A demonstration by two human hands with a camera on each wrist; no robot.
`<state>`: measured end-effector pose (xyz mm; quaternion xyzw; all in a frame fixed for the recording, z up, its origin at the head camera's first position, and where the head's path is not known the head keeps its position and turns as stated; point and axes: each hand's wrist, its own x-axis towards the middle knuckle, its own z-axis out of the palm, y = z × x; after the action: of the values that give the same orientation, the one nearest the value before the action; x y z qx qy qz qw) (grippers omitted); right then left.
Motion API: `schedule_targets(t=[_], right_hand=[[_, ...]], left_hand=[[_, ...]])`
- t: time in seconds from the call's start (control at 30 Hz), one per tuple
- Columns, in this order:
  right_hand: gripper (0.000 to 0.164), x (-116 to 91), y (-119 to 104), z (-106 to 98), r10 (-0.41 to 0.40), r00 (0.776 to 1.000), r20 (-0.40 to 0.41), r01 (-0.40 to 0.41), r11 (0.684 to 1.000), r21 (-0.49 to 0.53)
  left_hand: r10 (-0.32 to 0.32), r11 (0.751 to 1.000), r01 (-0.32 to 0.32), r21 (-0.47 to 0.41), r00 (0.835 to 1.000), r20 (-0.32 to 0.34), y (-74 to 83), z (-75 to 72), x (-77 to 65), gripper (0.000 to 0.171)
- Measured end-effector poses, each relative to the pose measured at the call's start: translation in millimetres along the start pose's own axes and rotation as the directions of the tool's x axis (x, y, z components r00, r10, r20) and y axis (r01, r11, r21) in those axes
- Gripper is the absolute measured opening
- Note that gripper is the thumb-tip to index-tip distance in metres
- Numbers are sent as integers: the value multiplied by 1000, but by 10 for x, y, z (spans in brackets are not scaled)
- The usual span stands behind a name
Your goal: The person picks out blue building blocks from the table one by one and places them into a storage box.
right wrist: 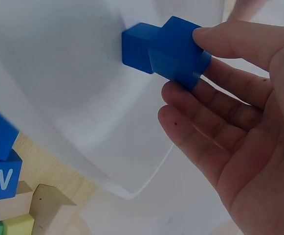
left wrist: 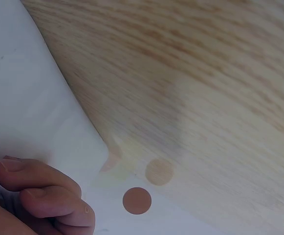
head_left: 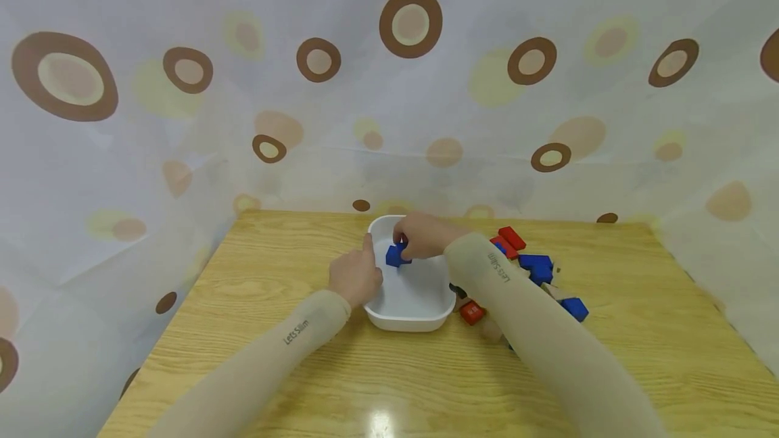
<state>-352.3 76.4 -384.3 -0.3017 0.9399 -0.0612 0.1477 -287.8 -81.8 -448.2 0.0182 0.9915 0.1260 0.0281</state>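
Note:
A white plastic tub (head_left: 408, 323) stands on the wooden table. My left hand (head_left: 356, 276) holds its left rim, the index finger stretched along the edge; in the left wrist view, the curled fingers (left wrist: 49, 188) lie by the tub's white side. Inside the tub, my right hand (head_left: 426, 235) pinches a blue block (right wrist: 178, 49) between thumb and fingers. The block meets a second blue block (right wrist: 139, 46) that rests in the tub, its face toward the far-left part of the tub. The ring and little fingers of the right hand extend loosely below.
Right of the tub lies a loose pile of wooden blocks: red blocks (head_left: 512, 238), blue blocks (head_left: 537, 268), plain wood pieces and a red block (head_left: 471, 312) near the right forearm. One blue block (right wrist: 2, 178) bears a white W. A dotted curtain (head_left: 389, 107) hangs behind the table.

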Motion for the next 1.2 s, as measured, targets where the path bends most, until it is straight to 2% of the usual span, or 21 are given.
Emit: schedule_targets(t=[0.23,0.4,0.6,0.8,1.2], right_hand=[[25,59,-149,36,0,999,43,2,999,-39],[24,84,-251,35,-23,998,61,26,998,-64],[25,35,-366,44,-26,995,99,30,999,-41],[25,34,-341,95,-16,994,112,18,1000,-21],[26,38,-306,132,-3,994,111,9,998,-55]], left_hand=[[38,999,-37,15,998,-51,-37,28,-10,78],[47,999,-47,11,997,-54,-48,35,-2,79],[50,999,-49,11,997,-54,-43,38,2,80],[46,999,-46,6,997,-54,-19,34,13,81],[37,999,-37,-13,999,-38,-28,23,2,81]])
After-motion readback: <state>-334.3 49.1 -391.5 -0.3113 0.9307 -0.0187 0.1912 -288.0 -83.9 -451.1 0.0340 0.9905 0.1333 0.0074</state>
